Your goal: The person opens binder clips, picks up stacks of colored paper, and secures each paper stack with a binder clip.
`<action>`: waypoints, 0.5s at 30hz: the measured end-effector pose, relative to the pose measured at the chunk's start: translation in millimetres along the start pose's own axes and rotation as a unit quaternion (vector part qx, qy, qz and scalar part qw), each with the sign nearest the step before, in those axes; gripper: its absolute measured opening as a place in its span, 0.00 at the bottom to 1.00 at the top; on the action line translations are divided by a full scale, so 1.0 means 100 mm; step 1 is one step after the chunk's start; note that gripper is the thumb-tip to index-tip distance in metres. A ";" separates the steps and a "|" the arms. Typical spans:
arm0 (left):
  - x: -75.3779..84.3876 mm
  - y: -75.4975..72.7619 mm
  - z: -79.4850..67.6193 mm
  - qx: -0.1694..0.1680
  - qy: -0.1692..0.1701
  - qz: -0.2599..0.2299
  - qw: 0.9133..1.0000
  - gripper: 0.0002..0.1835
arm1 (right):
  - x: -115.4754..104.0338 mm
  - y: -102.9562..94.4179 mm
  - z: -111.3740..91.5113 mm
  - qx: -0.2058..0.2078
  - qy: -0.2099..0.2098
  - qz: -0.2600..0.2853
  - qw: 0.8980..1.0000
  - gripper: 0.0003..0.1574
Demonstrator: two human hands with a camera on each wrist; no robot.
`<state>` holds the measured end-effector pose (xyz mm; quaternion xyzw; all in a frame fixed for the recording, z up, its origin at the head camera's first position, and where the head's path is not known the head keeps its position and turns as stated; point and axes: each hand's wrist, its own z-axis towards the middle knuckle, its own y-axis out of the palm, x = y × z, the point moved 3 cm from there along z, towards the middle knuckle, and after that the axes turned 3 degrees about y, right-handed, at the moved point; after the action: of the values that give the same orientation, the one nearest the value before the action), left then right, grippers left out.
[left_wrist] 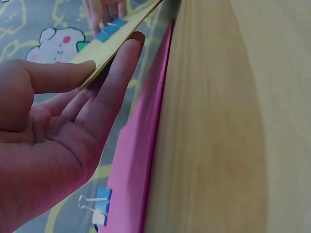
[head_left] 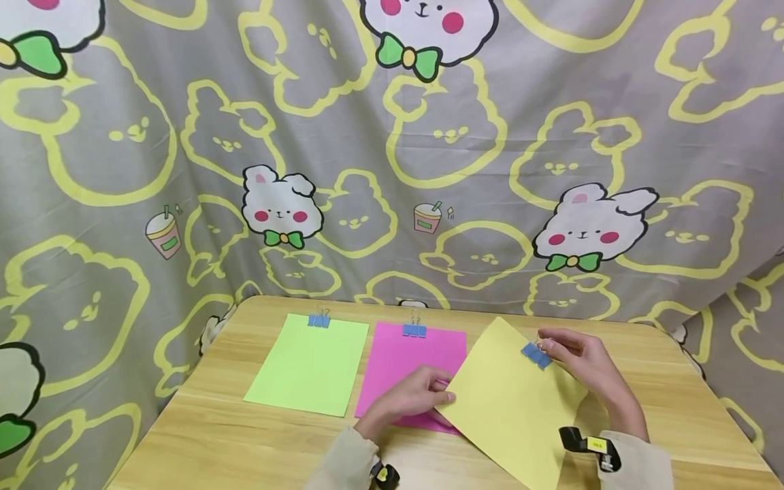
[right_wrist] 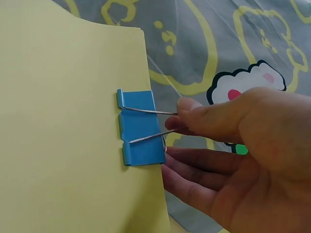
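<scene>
Yellow paper (head_left: 508, 401), which looks like a stack of sheets, is held tilted above the table's right half. My left hand (head_left: 416, 391) pinches its left corner, thumb on top and fingers underneath; in the left wrist view the paper's edge (left_wrist: 121, 43) lies between them. A blue binder clip (right_wrist: 141, 127) sits on the far edge of the yellow paper. My right hand (head_left: 584, 357) holds the clip's wire handles between thumb and index finger, with the other fingers behind the paper's edge. Under my left hand lies pink paper (head_left: 404, 364) with its own blue binder clip (head_left: 414, 331).
Light green paper (head_left: 312, 367) with a blue binder clip (head_left: 318, 320) lies flat left of the pink paper. All of it is on a wooden table (head_left: 202, 422). A grey curtain (head_left: 367, 150) with cartoon bears and rabbits hangs along the table's back edge.
</scene>
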<state>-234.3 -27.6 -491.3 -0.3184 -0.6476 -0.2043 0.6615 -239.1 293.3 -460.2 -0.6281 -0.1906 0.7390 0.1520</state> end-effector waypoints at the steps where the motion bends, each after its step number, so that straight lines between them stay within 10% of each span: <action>1: 0.01 0.01 0.00 0.001 -0.006 0.005 1.000 0.14 | 0.01 0.00 0.01 -0.001 -0.005 0.004 1.000 0.25; 8: 0.03 0.19 0.01 0.014 -0.034 0.032 0.999 0.22 | 0.08 0.02 0.03 -0.004 0.021 0.024 0.999 0.20; 15: 0.02 0.34 0.07 0.062 -0.041 0.022 0.997 0.17 | 0.12 0.00 0.00 0.002 0.024 -0.082 0.996 0.29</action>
<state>-215.7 1.8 -495.0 -0.2987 -0.6785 -0.1358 0.6572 -240.9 298.2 -470.4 -0.6274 -0.2365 0.7094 0.2173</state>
